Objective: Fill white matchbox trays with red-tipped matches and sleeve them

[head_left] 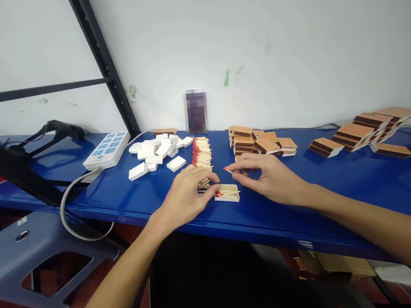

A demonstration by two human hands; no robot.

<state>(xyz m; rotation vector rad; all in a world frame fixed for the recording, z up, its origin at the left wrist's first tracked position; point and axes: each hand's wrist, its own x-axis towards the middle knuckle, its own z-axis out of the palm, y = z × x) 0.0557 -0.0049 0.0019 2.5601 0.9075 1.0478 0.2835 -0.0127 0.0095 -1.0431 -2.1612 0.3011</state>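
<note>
A small white tray [227,193] part-filled with red-tipped matches lies on the blue shelf [338,185] between my hands. My left hand [187,194] rests beside it, fingers curled, thumb touching the tray's left end and a few matches under the fingers. My right hand [268,175] hovers just right of the tray, pinching a single match [228,170] by its stick, red tip pointing left. Behind them lies a loose pile of matches [201,153].
Several empty white trays [157,153] lie back left beside a white power strip [107,150] with its cable. Orange matchbox sleeves [258,142] are stacked back centre, more boxes [365,130] at the right. A grey stool [27,256] stands lower left; black frame bars [104,62] rise behind.
</note>
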